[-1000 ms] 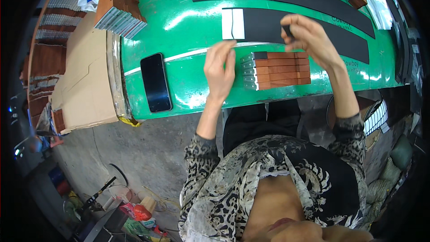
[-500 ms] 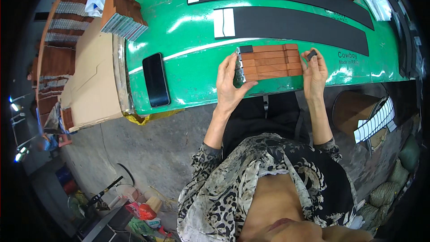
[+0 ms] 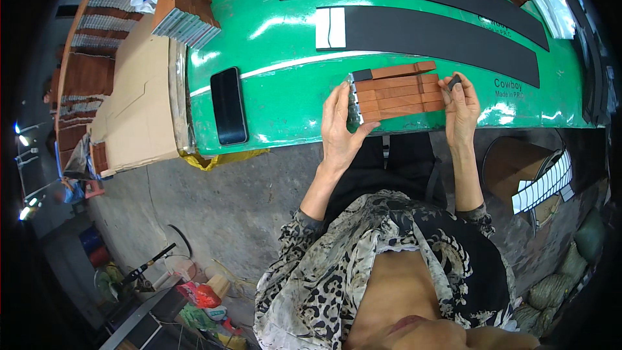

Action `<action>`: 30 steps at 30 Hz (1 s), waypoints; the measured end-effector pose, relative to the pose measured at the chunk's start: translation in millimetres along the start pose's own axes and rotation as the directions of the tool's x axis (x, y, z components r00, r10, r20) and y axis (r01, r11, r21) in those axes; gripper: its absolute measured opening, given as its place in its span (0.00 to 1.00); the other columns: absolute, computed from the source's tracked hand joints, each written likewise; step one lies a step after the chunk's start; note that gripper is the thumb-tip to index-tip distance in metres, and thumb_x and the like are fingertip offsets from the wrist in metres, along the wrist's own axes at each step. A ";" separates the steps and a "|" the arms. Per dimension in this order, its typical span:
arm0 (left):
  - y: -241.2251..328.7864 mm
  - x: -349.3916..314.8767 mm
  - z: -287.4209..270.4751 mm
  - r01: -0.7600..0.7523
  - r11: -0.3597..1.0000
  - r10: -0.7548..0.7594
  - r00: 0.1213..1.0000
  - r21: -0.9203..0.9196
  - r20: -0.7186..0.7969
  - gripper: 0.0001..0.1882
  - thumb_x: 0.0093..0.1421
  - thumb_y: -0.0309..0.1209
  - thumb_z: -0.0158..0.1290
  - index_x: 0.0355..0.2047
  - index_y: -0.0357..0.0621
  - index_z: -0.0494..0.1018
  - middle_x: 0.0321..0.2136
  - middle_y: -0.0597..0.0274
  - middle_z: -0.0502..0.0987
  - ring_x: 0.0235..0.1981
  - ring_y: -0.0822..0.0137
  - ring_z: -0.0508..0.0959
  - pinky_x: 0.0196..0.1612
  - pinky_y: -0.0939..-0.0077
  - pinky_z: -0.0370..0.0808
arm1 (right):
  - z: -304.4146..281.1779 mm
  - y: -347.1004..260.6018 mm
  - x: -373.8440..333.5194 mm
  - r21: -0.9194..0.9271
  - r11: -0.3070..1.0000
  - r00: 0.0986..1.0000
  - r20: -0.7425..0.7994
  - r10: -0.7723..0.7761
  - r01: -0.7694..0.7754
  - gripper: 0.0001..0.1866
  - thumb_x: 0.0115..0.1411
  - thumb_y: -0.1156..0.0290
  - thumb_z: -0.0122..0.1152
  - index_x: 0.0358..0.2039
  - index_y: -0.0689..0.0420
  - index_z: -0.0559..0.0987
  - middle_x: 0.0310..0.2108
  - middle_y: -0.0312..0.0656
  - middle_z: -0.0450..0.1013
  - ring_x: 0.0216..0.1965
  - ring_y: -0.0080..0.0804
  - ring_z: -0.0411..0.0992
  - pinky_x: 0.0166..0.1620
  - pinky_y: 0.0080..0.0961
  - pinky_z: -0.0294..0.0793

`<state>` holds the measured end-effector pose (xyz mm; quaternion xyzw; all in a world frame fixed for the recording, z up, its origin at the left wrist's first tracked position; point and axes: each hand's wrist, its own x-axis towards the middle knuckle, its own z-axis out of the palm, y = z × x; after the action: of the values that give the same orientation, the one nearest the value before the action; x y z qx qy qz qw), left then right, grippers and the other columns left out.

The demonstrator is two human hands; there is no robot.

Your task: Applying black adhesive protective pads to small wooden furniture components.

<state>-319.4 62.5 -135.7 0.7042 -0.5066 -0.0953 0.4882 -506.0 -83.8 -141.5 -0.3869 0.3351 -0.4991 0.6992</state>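
A row of several reddish-brown wooden pieces [image 3: 398, 94] lies side by side over the near edge of the green table. My left hand [image 3: 338, 131] is closed round the row's left end, where pale and shiny edges show. On the farthest piece's left end sits a small black pad [image 3: 362, 75]. That piece stands slightly askew, its right end angled away from the others. My right hand [image 3: 460, 111] pinches another small black pad [image 3: 453, 82] between thumb and fingers, just beside the row's right end.
Two long black strips [image 3: 427, 37] with white left ends lie across the green table [image 3: 278, 104]. A black phone [image 3: 229, 107] lies left of my hands. Farther left are a stack of wooden pieces [image 3: 186, 10] and cardboard [image 3: 139, 97]. A brown bin [image 3: 512, 159] stands below at right.
The farthest wooden piece has swung out at its right end, away from its neighbours. Both hands keep their holds; the whole view has shifted slightly.
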 end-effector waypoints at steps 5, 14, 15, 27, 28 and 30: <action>11.0 -7.2 2.6 0.039 0.999 -0.039 0.999 0.005 -0.031 0.44 0.40 0.31 0.67 0.57 0.37 0.59 0.54 0.45 0.63 0.54 0.51 0.66 0.54 0.63 0.67 | 3.6 3.6 -3.2 -0.015 1.000 1.000 -0.011 -0.010 0.010 0.13 0.61 0.71 0.54 0.45 0.61 0.71 0.40 0.39 0.71 0.44 0.28 0.71 0.54 0.27 0.69; 8.0 7.8 -11.2 0.190 0.979 -0.180 0.976 -0.073 0.126 0.48 0.37 0.30 0.69 0.58 0.41 0.58 0.54 0.50 0.61 0.54 0.55 0.66 0.50 0.62 0.70 | 2.5 5.8 -3.4 -0.015 1.000 1.000 -0.008 -0.020 0.020 0.12 0.61 0.71 0.55 0.44 0.60 0.71 0.39 0.39 0.71 0.45 0.27 0.70 0.55 0.27 0.67; 7.0 9.5 -12.0 0.170 0.984 -0.159 0.975 -0.058 0.156 0.49 0.36 0.30 0.69 0.59 0.42 0.57 0.55 0.51 0.61 0.54 0.55 0.65 0.50 0.63 0.70 | 2.3 5.9 -3.7 -0.014 1.000 1.000 -0.005 -0.024 0.024 0.12 0.61 0.71 0.55 0.44 0.60 0.71 0.39 0.39 0.71 0.45 0.27 0.70 0.56 0.27 0.67; -0.3 8.0 -8.6 0.096 0.991 -0.085 0.990 -0.092 0.111 0.50 0.35 0.31 0.70 0.59 0.43 0.57 0.56 0.51 0.62 0.55 0.54 0.63 0.53 0.62 0.67 | 0.0 -9.9 -2.1 -0.155 0.972 0.984 0.033 -0.173 0.176 0.13 0.60 0.74 0.55 0.46 0.61 0.72 0.41 0.40 0.71 0.44 0.28 0.71 0.48 0.23 0.71; 0.0 6.7 -6.8 0.099 0.990 -0.088 0.990 -0.097 0.110 0.50 0.35 0.31 0.70 0.59 0.43 0.57 0.56 0.51 0.62 0.55 0.54 0.63 0.53 0.62 0.67 | 7.9 -20.2 -2.4 -0.161 0.971 0.984 0.034 -0.172 0.175 0.13 0.60 0.74 0.55 0.46 0.61 0.72 0.41 0.40 0.71 0.44 0.28 0.71 0.48 0.23 0.71; -0.7 0.6 -1.8 -0.098 0.995 0.097 0.994 -0.031 -0.042 0.46 0.38 0.31 0.68 0.58 0.43 0.58 0.54 0.49 0.63 0.53 0.53 0.65 0.53 0.62 0.68 | 32.0 -38.7 -6.7 -0.390 0.864 0.936 0.270 -0.223 0.319 0.12 0.58 0.79 0.55 0.44 0.61 0.74 0.42 0.38 0.71 0.43 0.26 0.71 0.45 0.20 0.70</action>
<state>-317.6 63.0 -135.1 0.6723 -0.5290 -0.0654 0.5137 -497.5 -78.7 -91.9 -0.6259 0.3001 -0.4621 0.5519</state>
